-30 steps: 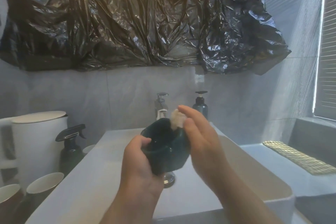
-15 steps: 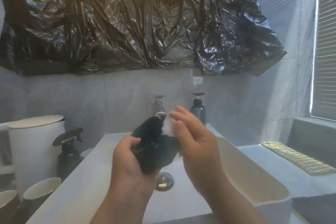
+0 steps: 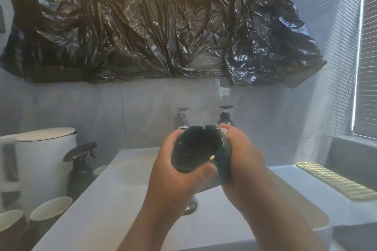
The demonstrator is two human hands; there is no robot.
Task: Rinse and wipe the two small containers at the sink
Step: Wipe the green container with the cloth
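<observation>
A small dark green container is held tilted above the white sink, its dark opening turned toward me. My left hand grips it from below and the left, thumb across its lower edge. My right hand wraps its right side, fingers reaching behind the rim. Only a small pale speck shows between the container and my right palm. Two brown cups with pale insides stand at the lower left beside the sink.
The tap and a dark pump bottle stand behind the basin, and the drain lies below my hands. A dark spray bottle and a white lidded bin are on the left. A woven mat lies on the right ledge. Black plastic covers the wall above.
The pale wad that my right fingers pressed into the container is now almost hidden. The container has turned, its opening toward me, and my right hand has shifted to its right side.
</observation>
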